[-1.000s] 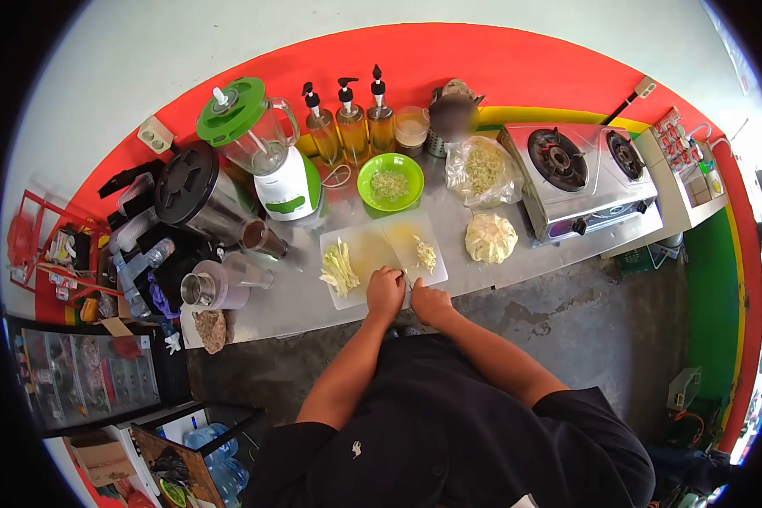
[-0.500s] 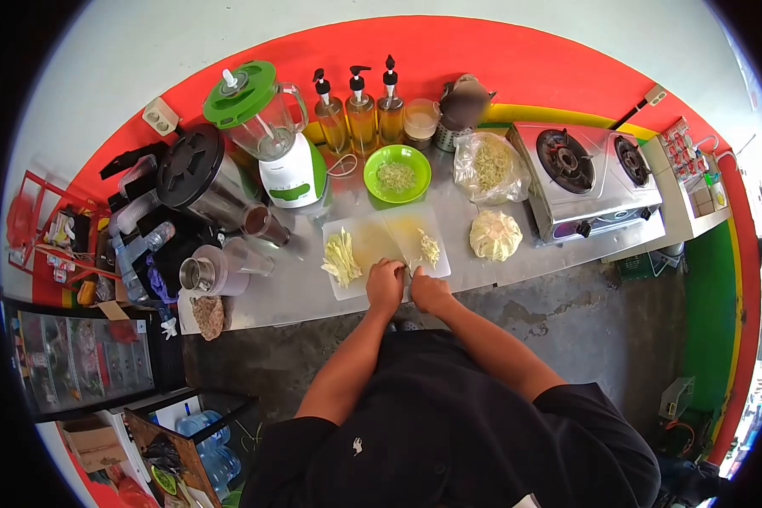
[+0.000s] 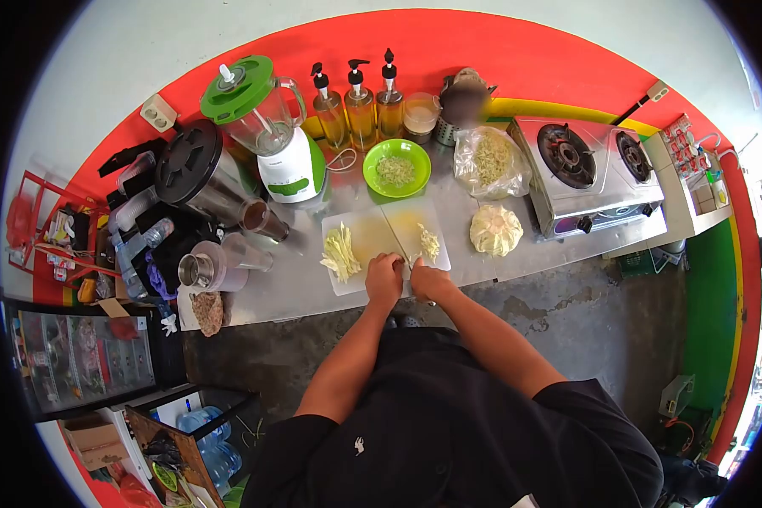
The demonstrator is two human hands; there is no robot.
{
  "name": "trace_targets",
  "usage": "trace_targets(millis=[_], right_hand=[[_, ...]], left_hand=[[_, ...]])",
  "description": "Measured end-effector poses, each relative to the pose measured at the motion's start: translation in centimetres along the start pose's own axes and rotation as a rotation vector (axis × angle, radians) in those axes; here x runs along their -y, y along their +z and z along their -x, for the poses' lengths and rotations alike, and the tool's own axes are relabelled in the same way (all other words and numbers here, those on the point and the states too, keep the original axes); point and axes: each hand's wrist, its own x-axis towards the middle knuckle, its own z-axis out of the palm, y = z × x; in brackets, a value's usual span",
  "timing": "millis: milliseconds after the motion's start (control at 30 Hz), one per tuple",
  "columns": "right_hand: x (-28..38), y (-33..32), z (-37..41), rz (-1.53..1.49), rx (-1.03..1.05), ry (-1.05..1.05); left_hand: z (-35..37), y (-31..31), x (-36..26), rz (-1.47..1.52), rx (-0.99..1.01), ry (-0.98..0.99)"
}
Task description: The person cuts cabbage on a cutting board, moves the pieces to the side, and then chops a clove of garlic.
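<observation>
A white cutting board (image 3: 360,284) lies on the metal counter below me. My right hand (image 3: 432,281) is closed round the handle of a knife (image 3: 398,235), whose blade points away from me over the board. Close to the blade's left side, my left hand (image 3: 384,279) is curled with fingertips pressed down; what they hold is hidden. Pale cabbage strips (image 3: 340,254) lie left of it on the board. Right of the blade sits a small pile of chopped cabbage (image 3: 428,243). A partly cut cabbage head (image 3: 495,230) rests on the counter to the right.
Behind the board stand a green bowl (image 3: 420,181) of chopped pieces and a plastic bag (image 3: 493,162) of shreds. A gas stove (image 3: 597,190) occupies the right. A blender (image 3: 288,173), pump bottles (image 3: 360,118) and a plastic jug (image 3: 250,254) are at left and back.
The view has shifted slightly. My right hand has tilted a little, and the handle's end now shows below it. My left hand stays beside the blade.
</observation>
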Motion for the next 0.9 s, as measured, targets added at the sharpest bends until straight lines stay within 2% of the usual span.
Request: trace_targets(millis=[133,300,500,633,800,900], right_hand=[[0.3,0.5,1.2,0.062,0.051,0.014],[0.3,0.2,-0.2,-0.037,-0.026,0.008],[0.3,0.8,0.6,0.029,0.017,0.017],[0.8,0.8,0.4,0.028,-0.003,0.021],[0.6,-0.2,-0.2,-0.002,0.001,-0.015],[0.6,1.7,0.0,0.027,-0.019,0.000]], left_hand=[[0.0,0.1,0.0,0.001,-0.024,-0.008],[0.1,-0.2,-0.4,-0.017,0.030,-0.060],[0.0,0.0,0.0,0.010,-0.007,-0.016],[0.0,0.0,0.1,-0.039,0.028,-0.057],[0.1,0.2,0.3,-0.121,0.022,0.062],[0.0,0.1,-0.1,-0.142,-0.006,0.057]])
